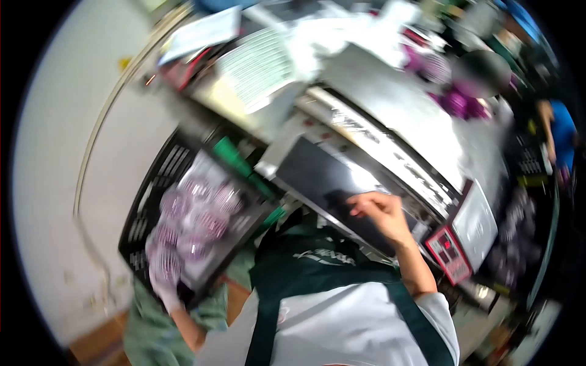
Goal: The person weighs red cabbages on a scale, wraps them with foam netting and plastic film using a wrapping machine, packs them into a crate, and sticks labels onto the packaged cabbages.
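Note:
My left hand [165,289], in a whitish glove, reaches into the near end of a black crate [137,229]. It is closed around a round purple item in clear wrap [167,263]; part of its fingers is hidden. Several similar wrapped purple balls [210,224] lie beside it in the crate, on a pale sheet. Too blurred to name, they look like purple produce. Over the dark flat plate [317,171] of a metal machine, my bare right hand [379,212] hovers with its fingers curled together. Nothing shows between them.
To the right of the machine stands a scale [455,247] with a red-framed display. A metal worktop [397,91] extends behind, with purple items [461,104] at its far end. Papers [256,64] lie at the upper left. Another person's arm [547,131] shows far right.

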